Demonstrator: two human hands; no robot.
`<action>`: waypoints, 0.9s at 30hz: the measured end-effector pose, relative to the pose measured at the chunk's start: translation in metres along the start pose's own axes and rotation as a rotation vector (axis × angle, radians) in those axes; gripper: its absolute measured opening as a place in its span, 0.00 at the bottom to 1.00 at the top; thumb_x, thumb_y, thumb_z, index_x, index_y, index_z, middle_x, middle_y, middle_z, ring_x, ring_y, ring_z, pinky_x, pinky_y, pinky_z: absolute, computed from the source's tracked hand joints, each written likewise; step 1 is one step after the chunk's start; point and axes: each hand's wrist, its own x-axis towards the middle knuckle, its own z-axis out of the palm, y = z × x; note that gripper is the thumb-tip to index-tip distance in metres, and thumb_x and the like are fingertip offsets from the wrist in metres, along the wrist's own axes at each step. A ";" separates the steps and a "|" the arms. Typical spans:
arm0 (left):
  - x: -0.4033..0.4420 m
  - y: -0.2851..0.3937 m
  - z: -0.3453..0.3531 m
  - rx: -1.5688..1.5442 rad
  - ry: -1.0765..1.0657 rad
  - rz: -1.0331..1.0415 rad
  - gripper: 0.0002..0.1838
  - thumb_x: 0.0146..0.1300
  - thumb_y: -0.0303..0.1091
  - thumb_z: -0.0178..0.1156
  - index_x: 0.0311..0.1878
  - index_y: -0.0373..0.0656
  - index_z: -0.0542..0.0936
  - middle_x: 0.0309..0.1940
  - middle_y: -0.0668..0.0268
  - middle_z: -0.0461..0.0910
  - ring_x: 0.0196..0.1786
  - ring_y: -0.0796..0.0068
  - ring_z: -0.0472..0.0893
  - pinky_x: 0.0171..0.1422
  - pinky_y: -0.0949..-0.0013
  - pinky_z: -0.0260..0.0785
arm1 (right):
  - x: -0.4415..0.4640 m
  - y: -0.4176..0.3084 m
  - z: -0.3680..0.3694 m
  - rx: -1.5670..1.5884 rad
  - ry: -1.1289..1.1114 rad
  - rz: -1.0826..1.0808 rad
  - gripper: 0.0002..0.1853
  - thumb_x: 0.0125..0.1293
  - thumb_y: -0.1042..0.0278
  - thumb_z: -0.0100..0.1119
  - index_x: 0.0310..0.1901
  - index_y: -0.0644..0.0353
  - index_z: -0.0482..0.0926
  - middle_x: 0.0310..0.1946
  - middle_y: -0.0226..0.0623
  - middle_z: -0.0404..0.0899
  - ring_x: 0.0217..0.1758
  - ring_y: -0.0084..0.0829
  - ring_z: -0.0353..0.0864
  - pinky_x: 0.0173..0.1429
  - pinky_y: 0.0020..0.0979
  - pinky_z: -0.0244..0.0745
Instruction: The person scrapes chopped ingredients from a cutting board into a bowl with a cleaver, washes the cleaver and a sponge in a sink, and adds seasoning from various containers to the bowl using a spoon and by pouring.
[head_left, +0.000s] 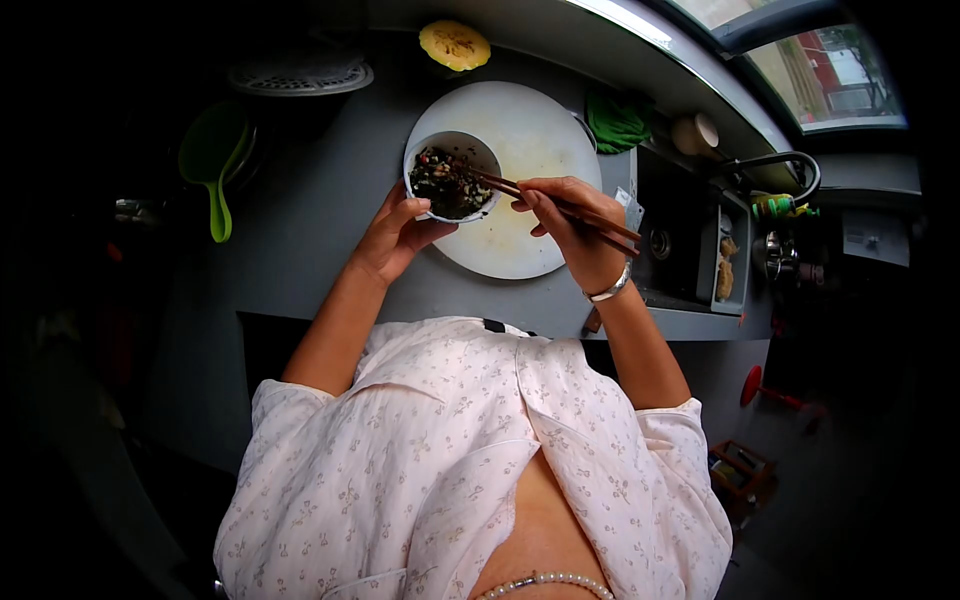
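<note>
My left hand (397,237) grips a white bowl (482,150) by its near left side, thumb at the rim. The bowl is tilted toward me over the left part of a round white cutting board (545,130). Inside lies a dark chopped mixture (447,187) with green, red and pale bits. A pair of brown wooden chopsticks (610,232) is held in my right hand (575,215), and their tips reach into the mixture. Whether the tips pinch a piece is too small to tell.
A cut yellow squash or melon (455,45) sits behind the board. Left on the grey counter (335,170) is a green ladle-like scoop (213,150). To the right are a green cloth (617,122), a dark sink (670,215), a black faucet (800,160) and a grey strainer basket (737,295).
</note>
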 end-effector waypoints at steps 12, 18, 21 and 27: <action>0.000 0.004 0.005 0.030 -0.015 -0.003 0.41 0.49 0.34 0.67 0.68 0.43 0.61 0.57 0.58 0.72 0.57 0.63 0.78 0.56 0.61 0.80 | 0.002 0.011 -0.002 0.012 -0.060 0.062 0.07 0.63 0.73 0.62 0.42 0.63 0.84 0.35 0.35 0.83 0.36 0.21 0.84 0.28 0.18 0.77; 0.001 0.008 0.001 0.043 -0.070 -0.011 0.40 0.50 0.34 0.66 0.68 0.43 0.61 0.57 0.58 0.72 0.56 0.64 0.79 0.54 0.62 0.80 | 0.001 0.000 -0.019 -0.086 -0.329 0.047 0.06 0.63 0.72 0.62 0.41 0.60 0.84 0.32 0.33 0.84 0.31 0.21 0.82 0.28 0.20 0.76; 0.002 0.007 -0.001 0.025 -0.085 -0.057 0.40 0.50 0.34 0.66 0.68 0.43 0.61 0.56 0.58 0.72 0.56 0.64 0.79 0.54 0.62 0.81 | 0.006 0.013 -0.015 -0.161 -0.248 -0.089 0.06 0.62 0.71 0.64 0.40 0.58 0.85 0.32 0.33 0.84 0.29 0.21 0.81 0.28 0.21 0.76; -0.001 0.006 0.001 0.004 -0.064 -0.020 0.39 0.50 0.33 0.66 0.67 0.44 0.62 0.56 0.59 0.73 0.56 0.65 0.79 0.53 0.62 0.81 | 0.006 0.003 -0.026 -0.061 -0.022 0.040 0.06 0.64 0.73 0.61 0.41 0.64 0.83 0.31 0.35 0.84 0.32 0.20 0.84 0.28 0.17 0.76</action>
